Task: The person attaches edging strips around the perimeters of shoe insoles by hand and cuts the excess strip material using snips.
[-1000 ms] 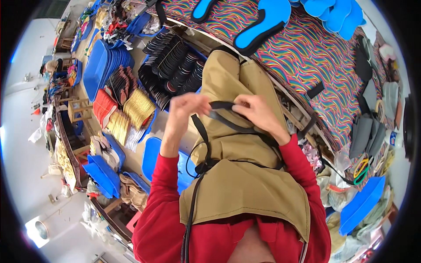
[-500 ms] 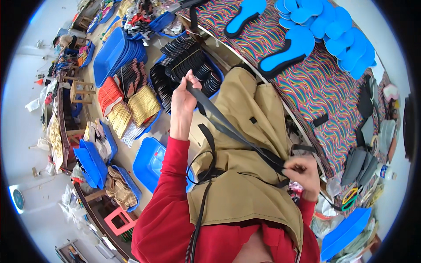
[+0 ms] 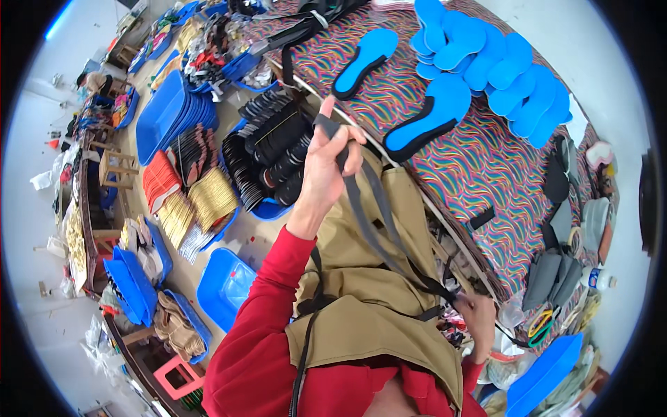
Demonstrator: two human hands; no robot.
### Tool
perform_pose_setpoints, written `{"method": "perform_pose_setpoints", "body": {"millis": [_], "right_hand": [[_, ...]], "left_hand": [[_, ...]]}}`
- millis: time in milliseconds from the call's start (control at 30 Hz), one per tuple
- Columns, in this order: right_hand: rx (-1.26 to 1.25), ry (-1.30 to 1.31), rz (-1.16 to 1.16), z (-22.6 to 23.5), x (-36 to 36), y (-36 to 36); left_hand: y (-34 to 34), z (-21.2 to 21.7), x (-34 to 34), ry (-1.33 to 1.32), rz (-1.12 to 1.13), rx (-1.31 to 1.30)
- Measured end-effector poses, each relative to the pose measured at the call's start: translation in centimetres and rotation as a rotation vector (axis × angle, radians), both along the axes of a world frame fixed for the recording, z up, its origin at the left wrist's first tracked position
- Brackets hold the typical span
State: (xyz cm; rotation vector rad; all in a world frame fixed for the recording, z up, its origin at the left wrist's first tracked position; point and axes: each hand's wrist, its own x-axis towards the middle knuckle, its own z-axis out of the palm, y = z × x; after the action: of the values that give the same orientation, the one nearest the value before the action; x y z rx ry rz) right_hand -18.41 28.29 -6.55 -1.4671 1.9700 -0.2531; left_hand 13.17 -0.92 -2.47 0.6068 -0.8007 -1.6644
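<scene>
One patterned table (image 3: 521,233) flanks two hands (image 3: 324,167) (image 3: 479,318) — one dark strap (image 3: 356,208) between them.

A cloth (image 3: 517,187) with wavy multicoloured stripes covers the table on the right. On it, near the far edge, a white bottle (image 3: 603,279) lies by grey pieces (image 3: 552,281), with yellow-and-green handles (image 3: 542,332) just below. A blue tub (image 3: 545,379) sits tilted at lower right.

To the left, another tub (image 3: 215,281) stands on the floor (image 3: 267,233). Above it, black pieces (image 3: 278,139) fill a crate, beside a red bundle (image 3: 160,182) and a gold bundle (image 3: 214,197). Nested tubs (image 3: 163,121) stand behind these, near a wooden stool (image 3: 117,167). Tan pieces (image 3: 179,326) lie in a tub above a pink frame (image 3: 192,384).
</scene>
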Motion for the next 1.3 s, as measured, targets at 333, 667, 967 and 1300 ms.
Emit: {"method": "perform_pose_setpoints", "body": {"millis": [333,667,967,1300], "right_hand": [[-0.571,-1.095,-0.235,5.2,12.9,-21.0],[-0.340,-1.193,-0.086,5.2,13.4,-21.9],[-0.303,-1.109,-0.044,4.1,13.0,-19.7],[-0.377,-0.894,-0.026,5.6,9.4,-19.9]], "left_hand": [[5.3,2.4,-2.7,-0.514,-0.281,-0.140],[4.3,-1.8,1.9,-0.242,-0.190,-0.028],[3.7,-4.8,7.5,-1.217,0.372,-0.350],[5.1,-5.6,13.6,0.005,0.003,0.156]]}}
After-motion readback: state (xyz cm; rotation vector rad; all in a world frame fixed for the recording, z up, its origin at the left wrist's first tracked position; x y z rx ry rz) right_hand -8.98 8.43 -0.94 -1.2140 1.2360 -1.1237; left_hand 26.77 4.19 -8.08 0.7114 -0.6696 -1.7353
